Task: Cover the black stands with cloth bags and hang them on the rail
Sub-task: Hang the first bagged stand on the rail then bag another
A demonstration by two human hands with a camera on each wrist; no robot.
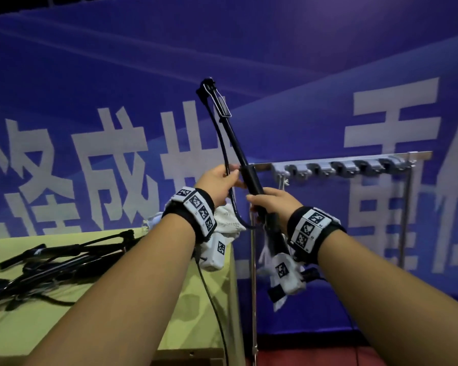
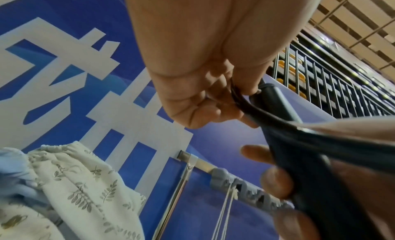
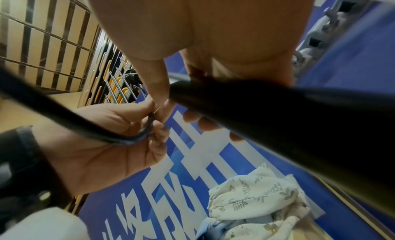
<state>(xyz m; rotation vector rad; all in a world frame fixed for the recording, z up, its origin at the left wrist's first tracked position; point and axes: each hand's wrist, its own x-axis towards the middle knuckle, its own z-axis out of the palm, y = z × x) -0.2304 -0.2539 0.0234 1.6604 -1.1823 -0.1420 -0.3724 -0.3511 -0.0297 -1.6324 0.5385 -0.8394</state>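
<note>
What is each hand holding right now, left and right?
Left hand: closed, pinching the thin black cord of the stand.
Right hand: closed, gripping the black stand by its pole.

Worktop [image 1: 24, 331]: lower left, carrying a pile of stands [image 1: 58, 262] at its left part and cloth bags [image 1: 230, 220] at its far right corner. Rail [image 1: 336, 158]: right of the worktop, before the banner [image 1: 90, 88], with hooks [image 1: 341, 167] in a row along it. Held stand [image 1: 238, 149]: raised between worktop and rail, tilted, top leaning left; left hand [image 1: 220, 184] at its cord, right hand [image 1: 273, 204] lower on the shaft.
</note>
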